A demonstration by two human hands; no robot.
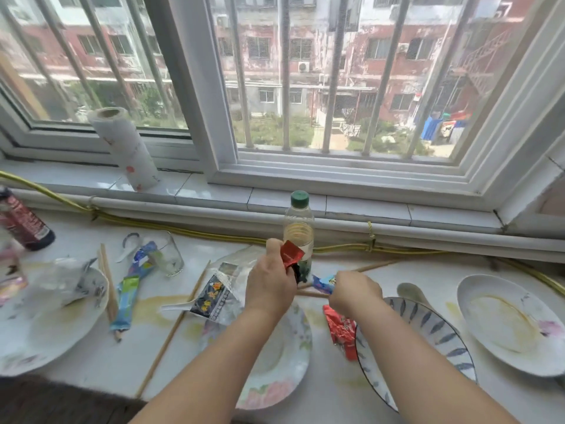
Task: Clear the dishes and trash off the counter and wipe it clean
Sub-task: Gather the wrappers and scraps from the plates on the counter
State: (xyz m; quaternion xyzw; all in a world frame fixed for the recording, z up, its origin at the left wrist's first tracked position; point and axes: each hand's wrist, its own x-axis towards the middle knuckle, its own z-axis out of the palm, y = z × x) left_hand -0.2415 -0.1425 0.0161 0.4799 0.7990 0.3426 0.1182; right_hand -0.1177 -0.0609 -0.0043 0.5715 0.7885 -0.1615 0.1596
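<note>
My left hand [269, 283] is closed around a red and black wrapper [292, 255] above the counter's middle. Just right of it, my right hand [356, 290] pinches a blue wrapper [324, 283]. A crumpled red wrapper [341, 328] lies below my right hand, on the edge of a blue-striped plate [434, 332]. A floral plate [284, 356] sits under my left forearm. A dirty white plate [513, 319] is at the right, and another white plate [52, 328] with a crumpled clear bag is at the left. Yellowish stains mark the counter [153, 307].
A green-capped plastic bottle [299, 228] stands behind my hands. A glass [166, 254], blue-green wrappers [128, 298], chopsticks [171, 332], a white spoon [177, 306] and a patterned packet [214, 295] lie left of centre. A paper towel roll [125, 148] stands on the sill. A dark bottle [24, 221] stands far left.
</note>
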